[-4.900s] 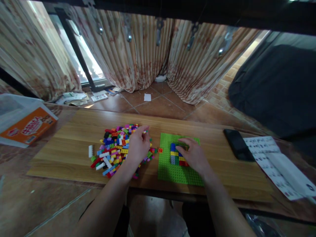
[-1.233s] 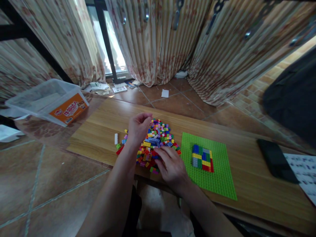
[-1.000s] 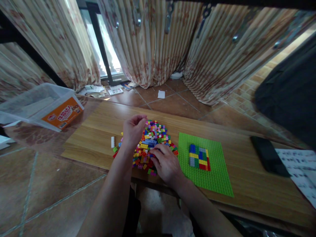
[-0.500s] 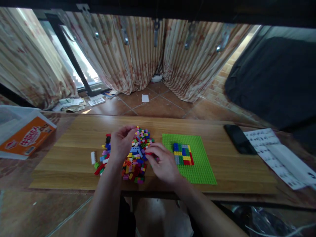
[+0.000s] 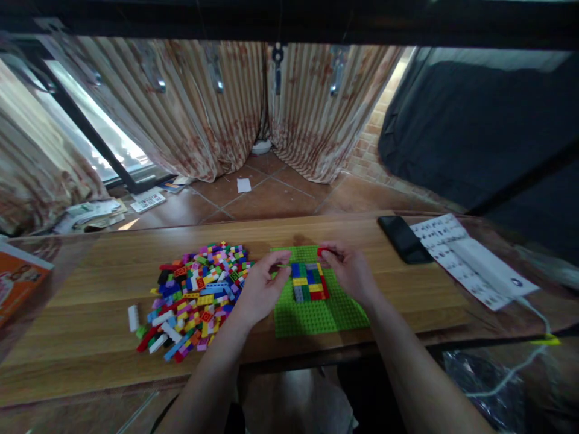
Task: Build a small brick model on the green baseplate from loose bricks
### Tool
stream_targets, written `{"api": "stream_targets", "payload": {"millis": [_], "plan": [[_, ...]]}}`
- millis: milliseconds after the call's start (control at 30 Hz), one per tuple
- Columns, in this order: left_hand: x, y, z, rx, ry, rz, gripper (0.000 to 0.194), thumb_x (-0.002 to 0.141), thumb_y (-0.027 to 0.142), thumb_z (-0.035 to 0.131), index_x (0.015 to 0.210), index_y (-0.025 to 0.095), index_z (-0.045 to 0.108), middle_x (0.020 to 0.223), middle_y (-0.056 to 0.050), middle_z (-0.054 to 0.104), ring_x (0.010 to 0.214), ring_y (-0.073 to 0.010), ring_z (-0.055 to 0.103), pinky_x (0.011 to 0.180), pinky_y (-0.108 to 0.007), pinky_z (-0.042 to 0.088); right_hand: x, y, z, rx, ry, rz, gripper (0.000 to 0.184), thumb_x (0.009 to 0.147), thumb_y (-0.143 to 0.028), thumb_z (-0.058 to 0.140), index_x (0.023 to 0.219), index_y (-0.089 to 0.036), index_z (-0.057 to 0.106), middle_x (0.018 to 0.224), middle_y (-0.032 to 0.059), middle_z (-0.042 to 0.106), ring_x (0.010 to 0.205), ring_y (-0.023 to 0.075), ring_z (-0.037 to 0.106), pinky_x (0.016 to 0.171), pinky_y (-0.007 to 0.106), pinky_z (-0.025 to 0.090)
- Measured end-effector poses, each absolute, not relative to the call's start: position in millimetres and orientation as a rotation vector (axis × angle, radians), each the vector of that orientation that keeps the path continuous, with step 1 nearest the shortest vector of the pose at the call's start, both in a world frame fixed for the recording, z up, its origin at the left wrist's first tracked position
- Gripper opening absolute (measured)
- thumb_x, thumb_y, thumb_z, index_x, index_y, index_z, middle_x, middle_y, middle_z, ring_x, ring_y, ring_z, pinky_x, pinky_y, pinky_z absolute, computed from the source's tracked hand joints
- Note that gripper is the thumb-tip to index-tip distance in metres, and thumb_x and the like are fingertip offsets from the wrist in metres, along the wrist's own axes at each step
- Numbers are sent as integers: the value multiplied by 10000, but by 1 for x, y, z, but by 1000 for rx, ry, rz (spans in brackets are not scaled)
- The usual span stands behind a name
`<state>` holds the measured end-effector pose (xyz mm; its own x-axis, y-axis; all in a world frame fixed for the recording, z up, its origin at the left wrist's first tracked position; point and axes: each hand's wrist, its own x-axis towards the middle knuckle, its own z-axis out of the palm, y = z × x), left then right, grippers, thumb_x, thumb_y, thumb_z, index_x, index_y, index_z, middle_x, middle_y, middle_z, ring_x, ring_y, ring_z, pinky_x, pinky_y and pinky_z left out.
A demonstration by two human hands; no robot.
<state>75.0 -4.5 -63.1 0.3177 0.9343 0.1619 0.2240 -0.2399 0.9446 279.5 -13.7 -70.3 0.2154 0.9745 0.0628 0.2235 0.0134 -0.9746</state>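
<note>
My right hand point(image 5: 350, 271) pinches a red brick point(image 5: 321, 251) over the back part of the green baseplate point(image 5: 303, 322). My left hand point(image 5: 265, 289) hovers at the plate's left edge, thumb and forefinger curled toward each other. A thin yellow-green sliver shows between those fingertips; whether it is a held brick or the plate behind, I cannot tell. Between my hands, a square block of coloured bricks point(image 5: 310, 281) stands on the plate, in blue, green, yellow, grey and red. Left of my left hand spreads a heap of loose mixed bricks point(image 5: 199, 295).
A black phone point(image 5: 404, 239) lies on the wooden board right of the plate, beside a printed sheet point(image 5: 470, 259). An orange-labelled box point(image 5: 20, 277) is at the far left. A white brick point(image 5: 132, 317) lies just left of the heap.
Both hands have moved right from the brick heap to the baseplate, the right one carrying the red brick. My view has turned right.
</note>
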Motion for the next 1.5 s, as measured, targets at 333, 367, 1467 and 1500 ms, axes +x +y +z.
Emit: {"api": "stream_targets", "payload": {"millis": [333,367,1467,1500], "plan": [[98,-2,-71,1873,1190,921,298,848,169,537,1130,159,632,1123,-87,693,1033,-199,651,958,-370,504,278,-14,-69,-1428,-1220,1084,228,800,-139,538,995,-182,649,885,40,733,705,146,695,649,280,568],[99,-2,-71,1897,1198,910,299,851,164,533,1134,162,629,1129,-85,692,1040,-197,649,963,-368,502,279,-14,-70,-1427,-1234,1079,220,802,-153,549,995,-183,651,875,37,730,697,144,689,634,274,561],[107,-1,-76,2131,1255,718,395,858,159,525,1251,164,565,1199,-100,671,1139,-243,608,1022,-440,467,284,-8,-73,-1653,-1929,566,177,873,-203,604,945,-233,762,944,64,689,934,206,600,895,379,434],[107,-2,-77,2135,1256,719,394,857,158,525,1248,168,567,1201,-100,670,1144,-245,606,1021,-441,468,284,-8,-74,-1656,-1933,561,178,873,-203,604,947,-233,763,943,66,688,933,208,599,893,380,436]]}}
